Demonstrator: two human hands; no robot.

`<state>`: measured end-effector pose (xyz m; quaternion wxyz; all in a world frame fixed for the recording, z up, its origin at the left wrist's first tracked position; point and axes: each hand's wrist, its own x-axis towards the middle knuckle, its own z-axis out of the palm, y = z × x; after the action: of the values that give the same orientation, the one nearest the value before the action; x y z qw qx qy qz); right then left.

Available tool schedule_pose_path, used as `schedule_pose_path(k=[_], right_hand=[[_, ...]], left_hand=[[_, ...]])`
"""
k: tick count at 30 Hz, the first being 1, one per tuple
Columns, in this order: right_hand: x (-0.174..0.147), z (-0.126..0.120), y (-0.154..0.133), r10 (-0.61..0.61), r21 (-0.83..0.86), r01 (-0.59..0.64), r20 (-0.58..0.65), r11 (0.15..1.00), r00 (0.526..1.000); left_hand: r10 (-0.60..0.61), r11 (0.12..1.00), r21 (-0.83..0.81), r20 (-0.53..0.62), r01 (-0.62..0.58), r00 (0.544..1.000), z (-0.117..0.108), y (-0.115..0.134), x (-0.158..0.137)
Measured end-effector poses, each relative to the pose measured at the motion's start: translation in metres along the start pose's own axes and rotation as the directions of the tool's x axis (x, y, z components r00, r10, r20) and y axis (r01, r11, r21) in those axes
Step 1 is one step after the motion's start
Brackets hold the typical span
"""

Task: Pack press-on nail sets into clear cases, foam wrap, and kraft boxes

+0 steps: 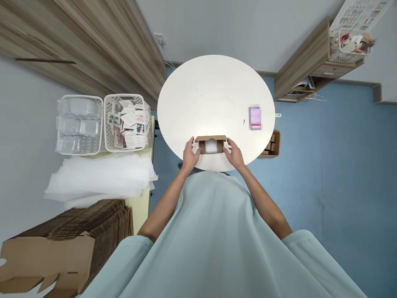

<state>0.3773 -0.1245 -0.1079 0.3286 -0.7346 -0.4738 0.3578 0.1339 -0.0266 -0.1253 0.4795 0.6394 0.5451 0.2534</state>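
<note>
A small brown cardboard box (202, 147) rests near the front edge of the round white table (214, 91). Its lid is raised along the far side, and white wrapping (211, 145) shows inside. At the left end of the box, my left hand (190, 156) has its thumb at the near corner and its fingers by the lid's edge. My right hand (235, 155) grips the other end in the same way, thumb low and fingers up at the lid. A pinkish-purple item (255, 118), blurred out, lies farther right on the table.
To the left are a basket of clear plastic boxes (79, 120), a basket of packets (127, 122), white sheets (102, 176) and stacked flat cardboard (102, 223). A carton of small boxes (276, 145) stands on the floor, right. A wooden cabinet (305, 62) is at the back right.
</note>
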Motion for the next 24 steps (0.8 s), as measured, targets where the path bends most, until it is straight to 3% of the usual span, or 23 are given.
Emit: schedule_pose_path(k=[9,14,20,24], right_hand=[[0.033,-0.001,-0.021,0.041,0.021,-0.042,0.049,0.999,0.998],[0.01,0.003,-0.015,0.031,-0.099,-0.024,0.065,0.995,0.997],[-0.029,0.01,0.004,0.061,-0.243,-0.019,0.168,0.97,0.984],[-0.039,0.008,0.008,0.097,-0.322,-0.044,0.15,0.946,0.984]], left_hand=[[-0.076,0.991,-0.108,0.036,0.08,0.996,0.002,0.02,0.028],[-0.129,0.989,-0.058,0.058,0.133,0.99,0.004,0.013,0.005],[-0.143,0.989,0.044,0.096,0.14,0.985,0.016,-0.009,-0.033],[-0.108,0.985,0.139,0.036,0.102,0.994,0.018,-0.01,-0.052]])
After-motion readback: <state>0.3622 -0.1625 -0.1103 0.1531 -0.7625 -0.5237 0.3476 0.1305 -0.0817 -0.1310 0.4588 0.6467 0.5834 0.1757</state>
